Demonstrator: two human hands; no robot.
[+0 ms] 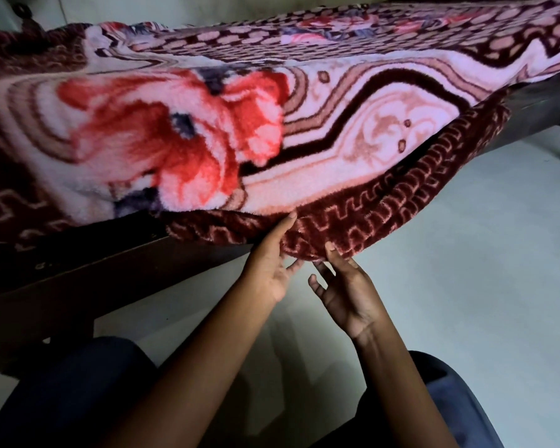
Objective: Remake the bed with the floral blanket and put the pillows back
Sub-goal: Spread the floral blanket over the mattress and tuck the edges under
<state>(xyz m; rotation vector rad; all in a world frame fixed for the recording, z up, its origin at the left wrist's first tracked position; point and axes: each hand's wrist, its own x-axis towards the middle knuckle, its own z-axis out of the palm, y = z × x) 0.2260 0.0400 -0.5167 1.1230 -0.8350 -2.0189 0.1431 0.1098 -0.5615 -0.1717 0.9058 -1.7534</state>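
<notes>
The floral blanket [227, 130], pink and white with big red flowers and a maroon patterned border, lies spread over the bed, and its near edge hangs over the side. My left hand [267, 270] reaches up to that maroon hem, with one finger laid straight against the border and the others below the hem. My right hand [348, 292] is beside it, palm up and fingers spread, and its thumb touches the hem's underside. Neither hand plainly grips the cloth. No pillows are in view.
The dark wooden bed frame [88, 286] runs from lower left to upper right under the blanket. Pale floor [466, 253] lies to the right. My knees in dark trousers [78, 392] are at the bottom, close to the frame.
</notes>
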